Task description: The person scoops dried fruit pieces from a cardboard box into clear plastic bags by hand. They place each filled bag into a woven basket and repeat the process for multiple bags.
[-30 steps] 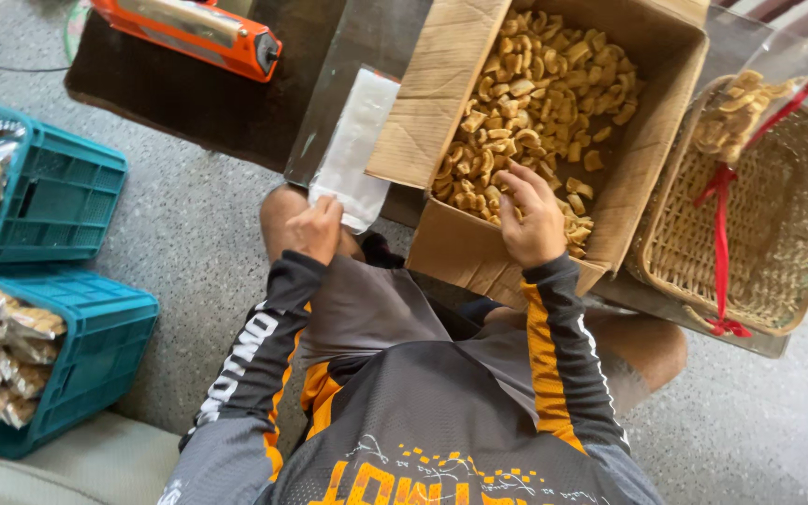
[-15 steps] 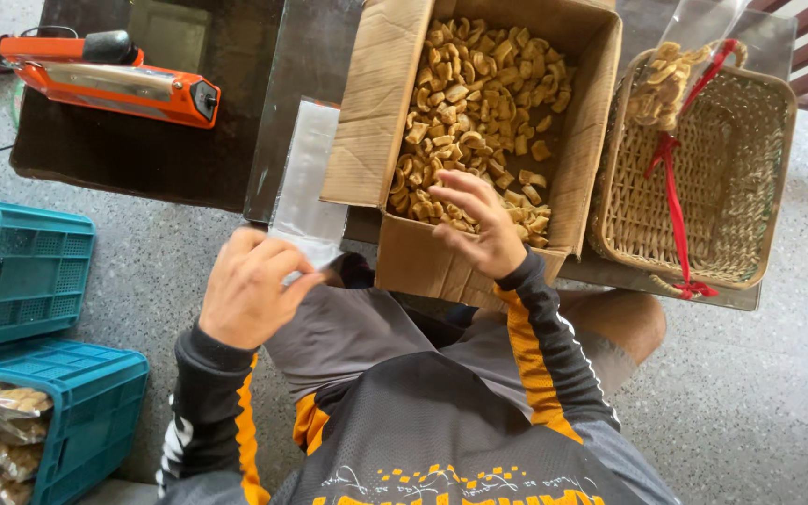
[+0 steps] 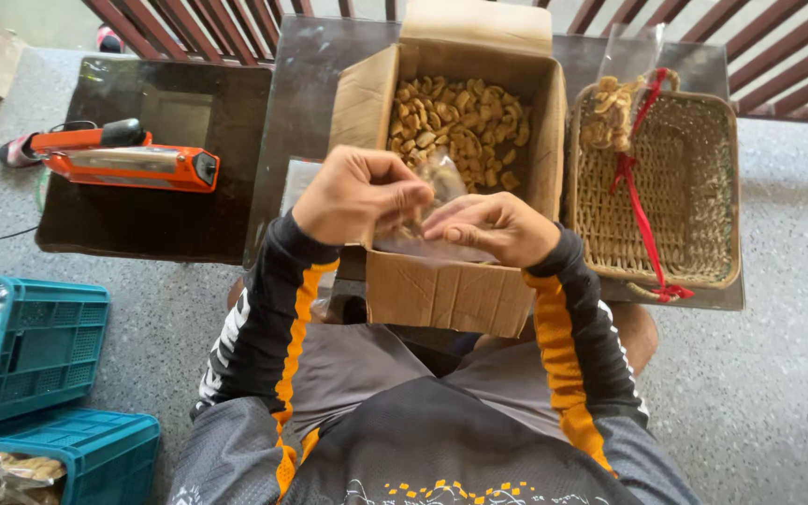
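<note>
My left hand (image 3: 359, 194) and my right hand (image 3: 495, 227) meet over the near edge of an open cardboard box (image 3: 455, 292). Between them they hold a small clear plastic bag (image 3: 427, 234); a few pale snack pieces show inside it. The box is filled with loose pale snack pieces (image 3: 455, 126). It stands on a dark glass table (image 3: 306, 112) right in front of me.
An orange heat sealer (image 3: 128, 164) lies on a dark side table at the left. A woven basket (image 3: 699, 187) with a filled clear bag (image 3: 614, 108) and a red ribbon stands right of the box. Two teal crates (image 3: 44, 351) holding packed bags sit on the floor at lower left.
My left hand has come up from beside the flat bags on the table. My right hand left the snacks in the box. Both now hold a clear bag over the box's edge.
</note>
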